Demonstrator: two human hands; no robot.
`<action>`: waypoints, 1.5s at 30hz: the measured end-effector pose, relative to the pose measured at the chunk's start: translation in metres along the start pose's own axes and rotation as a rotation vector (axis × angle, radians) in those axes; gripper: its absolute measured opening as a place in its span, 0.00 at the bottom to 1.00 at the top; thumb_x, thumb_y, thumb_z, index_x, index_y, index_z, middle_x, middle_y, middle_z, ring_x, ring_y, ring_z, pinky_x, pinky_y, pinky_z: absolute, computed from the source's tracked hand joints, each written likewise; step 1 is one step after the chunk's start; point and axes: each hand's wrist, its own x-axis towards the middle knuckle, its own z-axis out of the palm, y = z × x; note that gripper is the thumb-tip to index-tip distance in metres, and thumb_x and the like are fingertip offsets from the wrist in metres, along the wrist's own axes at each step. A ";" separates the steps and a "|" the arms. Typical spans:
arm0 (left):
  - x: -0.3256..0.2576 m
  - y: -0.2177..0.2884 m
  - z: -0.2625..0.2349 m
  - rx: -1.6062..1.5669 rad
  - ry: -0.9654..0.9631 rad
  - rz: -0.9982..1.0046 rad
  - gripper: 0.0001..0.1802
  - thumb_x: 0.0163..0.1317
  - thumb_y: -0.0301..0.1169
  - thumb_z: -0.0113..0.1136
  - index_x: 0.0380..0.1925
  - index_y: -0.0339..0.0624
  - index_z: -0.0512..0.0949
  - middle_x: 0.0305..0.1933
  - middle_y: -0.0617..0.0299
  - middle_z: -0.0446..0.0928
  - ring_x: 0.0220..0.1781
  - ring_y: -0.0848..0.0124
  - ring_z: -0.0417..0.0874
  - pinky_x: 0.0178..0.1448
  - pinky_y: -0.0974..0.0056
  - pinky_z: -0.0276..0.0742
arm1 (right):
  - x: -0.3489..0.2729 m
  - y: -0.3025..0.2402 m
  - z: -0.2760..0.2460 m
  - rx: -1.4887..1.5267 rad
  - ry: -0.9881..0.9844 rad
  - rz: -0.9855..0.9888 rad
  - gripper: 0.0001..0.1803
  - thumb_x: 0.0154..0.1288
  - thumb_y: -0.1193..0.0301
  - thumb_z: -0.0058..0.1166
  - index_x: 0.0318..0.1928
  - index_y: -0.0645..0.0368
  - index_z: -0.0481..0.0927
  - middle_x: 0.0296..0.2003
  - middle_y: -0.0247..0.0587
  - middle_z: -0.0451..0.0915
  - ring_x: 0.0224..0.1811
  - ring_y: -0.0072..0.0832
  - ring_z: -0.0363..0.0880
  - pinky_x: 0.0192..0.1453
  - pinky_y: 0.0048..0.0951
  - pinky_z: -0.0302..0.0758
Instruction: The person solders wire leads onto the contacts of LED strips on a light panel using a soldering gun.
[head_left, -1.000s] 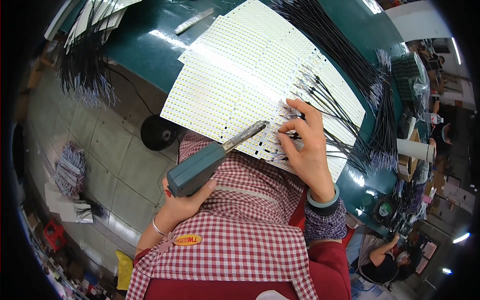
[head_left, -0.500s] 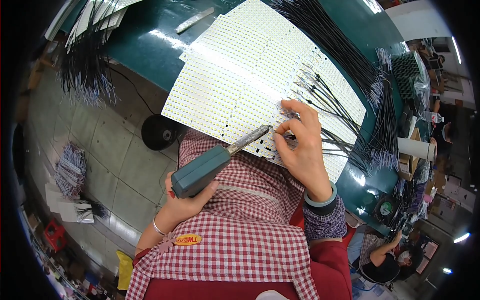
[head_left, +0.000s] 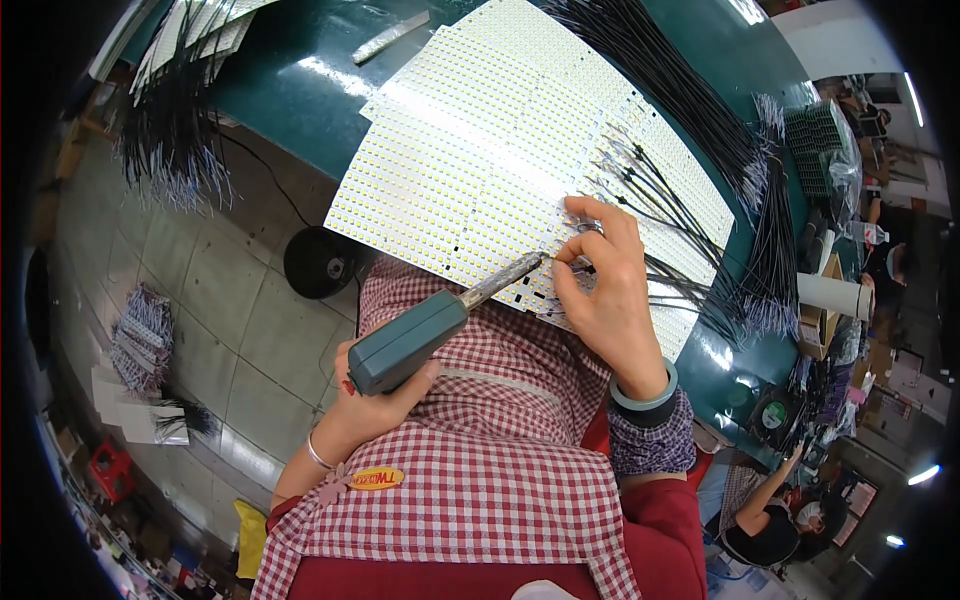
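Observation:
My left hand (head_left: 385, 395) is wrapped round the dark green body of a soldering gun (head_left: 410, 342). Its metal tip rests on or just over the near edge of a white LED panel (head_left: 430, 150) dotted with small yellow squares. Close to that tip, the thumb and forefinger of my right hand (head_left: 612, 285) pinch what looks like the end of a thin wire; the fingers largely hide it. Several black wires (head_left: 680, 215) with pale ends lie across the panel's right side, some passing beneath my right hand.
More panels lie under this one on the green table (head_left: 290, 90). A long bundle of black wires (head_left: 660, 70) runs along the far right, and another bundle (head_left: 170, 150) hangs off the left edge. A black bin (head_left: 318, 263) stands on the floor. A co-worker (head_left: 775, 515) sits at right.
The soldering gun has shifted slightly to the right and up. My right hand has edged right, its pinch staying close to the tip. The panel has moved very slightly.

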 end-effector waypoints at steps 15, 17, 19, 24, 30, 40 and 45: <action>-0.007 0.003 0.000 -0.004 0.075 -0.052 0.09 0.52 0.27 0.69 0.33 0.34 0.83 0.29 0.57 0.84 0.27 0.71 0.85 0.32 0.70 0.78 | 0.000 0.000 0.001 -0.014 -0.001 -0.002 0.04 0.48 0.81 0.57 0.26 0.64 0.74 0.54 0.48 0.75 0.55 0.45 0.70 0.60 0.40 0.66; -0.007 0.003 0.000 0.000 0.077 -0.060 0.10 0.52 0.27 0.69 0.33 0.34 0.83 0.29 0.57 0.84 0.27 0.71 0.85 0.32 0.70 0.79 | 0.000 0.000 0.001 -0.016 -0.001 -0.001 0.04 0.48 0.81 0.57 0.26 0.64 0.75 0.54 0.48 0.75 0.55 0.45 0.70 0.60 0.40 0.66; -0.008 0.001 -0.001 -0.008 0.052 -0.069 0.10 0.53 0.27 0.69 0.34 0.34 0.83 0.29 0.57 0.84 0.27 0.72 0.85 0.32 0.70 0.79 | 0.000 -0.001 0.000 -0.028 -0.006 -0.002 0.04 0.48 0.81 0.57 0.26 0.64 0.75 0.54 0.48 0.75 0.55 0.45 0.70 0.60 0.40 0.66; -0.008 0.005 0.000 -0.054 0.069 -0.108 0.11 0.54 0.26 0.69 0.36 0.33 0.82 0.31 0.57 0.85 0.30 0.74 0.84 0.35 0.70 0.79 | 0.002 0.001 -0.008 0.002 -0.061 0.001 0.04 0.51 0.81 0.58 0.28 0.64 0.76 0.54 0.47 0.75 0.56 0.44 0.70 0.61 0.39 0.66; -0.008 0.010 -0.001 -0.111 0.104 -0.150 0.13 0.54 0.25 0.69 0.39 0.31 0.82 0.36 0.56 0.85 0.34 0.74 0.84 0.39 0.70 0.79 | 0.011 0.018 -0.020 0.049 -0.178 -0.002 0.05 0.53 0.80 0.59 0.31 0.63 0.79 0.55 0.45 0.75 0.59 0.43 0.71 0.61 0.37 0.68; -0.013 0.006 -0.003 -0.147 0.127 -0.223 0.14 0.53 0.25 0.70 0.40 0.31 0.82 0.38 0.55 0.85 0.36 0.74 0.84 0.41 0.69 0.79 | -0.005 0.019 -0.025 0.102 -0.201 -0.065 0.07 0.49 0.80 0.62 0.31 0.59 0.79 0.61 0.44 0.70 0.65 0.44 0.63 0.68 0.42 0.58; -0.013 0.007 -0.004 -0.200 0.115 -0.268 0.14 0.54 0.25 0.70 0.40 0.31 0.82 0.38 0.56 0.85 0.36 0.74 0.84 0.41 0.70 0.79 | -0.007 0.017 -0.019 0.032 -0.178 -0.090 0.09 0.50 0.77 0.62 0.32 0.56 0.76 0.62 0.44 0.68 0.65 0.45 0.62 0.67 0.45 0.56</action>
